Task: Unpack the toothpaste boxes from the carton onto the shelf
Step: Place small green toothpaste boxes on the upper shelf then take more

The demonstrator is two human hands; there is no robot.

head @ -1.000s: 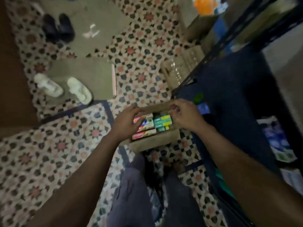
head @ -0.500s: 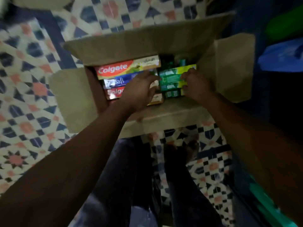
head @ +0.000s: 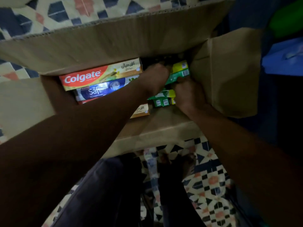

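An open brown carton (head: 105, 45) stands on the tiled floor right below me, flaps spread. Inside at the left lie a red Colgate box (head: 91, 77) and a blue toothpaste box (head: 100, 91) below it. At the right sit several green and yellow toothpaste boxes (head: 164, 99). Both hands are down in the carton. My left hand (head: 154, 79) and my right hand (head: 188, 94) close from either side on one tilted green and yellow box (head: 179, 72). The fingertips are hidden in the dark inside.
The patterned tile floor (head: 208, 182) surrounds the carton. My dark trouser legs (head: 105, 194) and feet stand just below it. Dark blue shelving with a blue item (head: 283, 58) and a green item (head: 288, 18) rises at the right.
The view has dropped much closer to the carton. Both hands went from its rim down inside, and now close together on a green and yellow box that has tilted up.
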